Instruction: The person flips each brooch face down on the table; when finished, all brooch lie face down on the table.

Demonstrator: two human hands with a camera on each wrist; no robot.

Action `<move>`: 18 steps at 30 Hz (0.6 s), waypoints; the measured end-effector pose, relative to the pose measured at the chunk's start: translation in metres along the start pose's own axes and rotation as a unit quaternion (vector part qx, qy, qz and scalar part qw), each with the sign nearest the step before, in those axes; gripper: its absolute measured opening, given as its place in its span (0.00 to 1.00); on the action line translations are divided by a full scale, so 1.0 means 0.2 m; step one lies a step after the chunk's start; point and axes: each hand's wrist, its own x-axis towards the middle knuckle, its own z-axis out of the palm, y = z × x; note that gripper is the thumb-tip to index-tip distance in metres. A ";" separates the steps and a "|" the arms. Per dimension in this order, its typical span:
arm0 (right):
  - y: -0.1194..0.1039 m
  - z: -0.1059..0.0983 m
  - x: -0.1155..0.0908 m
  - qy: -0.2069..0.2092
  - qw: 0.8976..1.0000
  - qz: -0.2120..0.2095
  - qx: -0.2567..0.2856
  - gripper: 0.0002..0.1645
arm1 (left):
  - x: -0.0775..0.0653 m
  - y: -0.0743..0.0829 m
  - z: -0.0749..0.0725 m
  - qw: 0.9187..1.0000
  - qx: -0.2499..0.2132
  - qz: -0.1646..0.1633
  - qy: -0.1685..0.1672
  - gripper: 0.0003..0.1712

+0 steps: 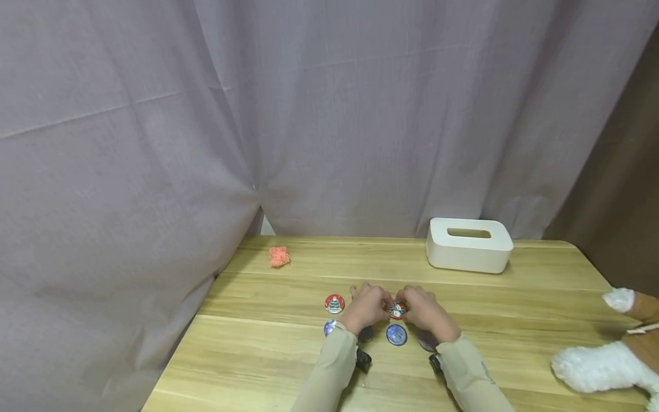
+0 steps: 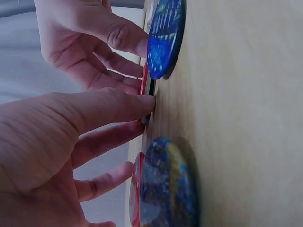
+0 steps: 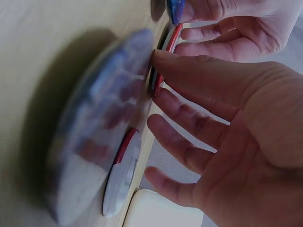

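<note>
The red-edged button badge (image 1: 397, 311) sits on or just above the wooden table (image 1: 231, 355), its rim pinched by both left hand (image 1: 368, 308) and right hand (image 1: 426, 312). Uneven pressure could make it slip, nudging the nearby blue badge (image 1: 396, 335).

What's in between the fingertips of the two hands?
A round red badge, pinched on one side by the left hand and on the other by the right hand. The head view shows it.
</note>
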 end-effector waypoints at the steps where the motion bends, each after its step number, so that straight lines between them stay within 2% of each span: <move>1: 0.00 0.00 0.00 0.000 1.000 -0.002 -0.001 0.19 | 0.00 0.00 0.00 1.000 0.002 -0.001 0.001 0.11; 11: 0.00 -0.02 -0.01 -0.010 0.999 -0.024 0.020 0.13 | 0.00 -0.01 -0.01 1.000 -0.006 0.004 0.011 0.09; 18: 0.01 -0.04 -0.02 -0.016 0.998 -0.030 0.046 0.10 | -0.01 -0.01 -0.03 0.999 -0.022 0.013 0.035 0.07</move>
